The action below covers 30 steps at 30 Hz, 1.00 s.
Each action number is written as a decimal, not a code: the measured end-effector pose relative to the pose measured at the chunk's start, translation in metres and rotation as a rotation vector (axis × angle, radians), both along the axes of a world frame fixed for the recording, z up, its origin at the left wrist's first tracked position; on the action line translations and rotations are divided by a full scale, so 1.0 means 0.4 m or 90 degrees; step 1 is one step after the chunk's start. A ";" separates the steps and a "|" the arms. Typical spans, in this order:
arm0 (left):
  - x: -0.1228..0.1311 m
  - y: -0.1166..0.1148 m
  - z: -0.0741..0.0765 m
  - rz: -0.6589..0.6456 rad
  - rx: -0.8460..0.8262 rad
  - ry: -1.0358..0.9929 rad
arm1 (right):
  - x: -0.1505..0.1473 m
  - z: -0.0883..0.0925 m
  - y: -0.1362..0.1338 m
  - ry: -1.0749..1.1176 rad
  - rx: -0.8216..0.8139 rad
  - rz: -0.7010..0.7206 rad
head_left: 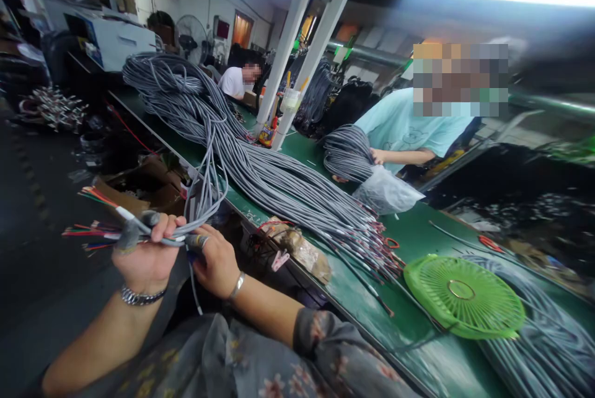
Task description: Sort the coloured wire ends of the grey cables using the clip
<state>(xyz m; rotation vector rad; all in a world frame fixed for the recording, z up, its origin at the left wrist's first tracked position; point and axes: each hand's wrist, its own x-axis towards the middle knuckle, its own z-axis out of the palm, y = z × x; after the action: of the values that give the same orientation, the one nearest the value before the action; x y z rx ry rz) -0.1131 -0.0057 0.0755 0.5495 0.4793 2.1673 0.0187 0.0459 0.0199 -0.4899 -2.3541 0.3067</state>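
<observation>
Several grey cables (204, 184) run from the big bundle on the bench into my hands. My left hand (149, 249) is closed round them near their stripped ends, with grey covers on the thumb and a finger. Past it, thin coloured wires (90, 230) in red, green, blue and black fan out to the left. My right hand (216, 261) is closed on the same cables just to the right, its covered finger pressed against them. One cable end (195, 289) hangs below between my wrists. The large grey cable bundle (274, 178) lies along the green bench (307, 150).
A green fan (460, 296) lies on the bench at right, beside more grey cables (548, 323). Across from me a co-worker (409, 119) holds a coiled cable (348, 153) by a plastic bag (388, 190). A cardboard box (134, 190) stands below the near edge.
</observation>
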 end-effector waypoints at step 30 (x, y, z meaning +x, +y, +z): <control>0.045 -0.024 -0.035 -0.079 -0.045 0.327 | 0.124 0.037 0.053 -0.043 -0.004 -0.003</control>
<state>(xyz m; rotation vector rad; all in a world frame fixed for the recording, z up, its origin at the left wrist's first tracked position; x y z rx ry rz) -0.0951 -0.0152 0.0615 1.0741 0.7695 1.8727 0.0683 0.0672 0.0345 -0.5167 -2.4172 0.3004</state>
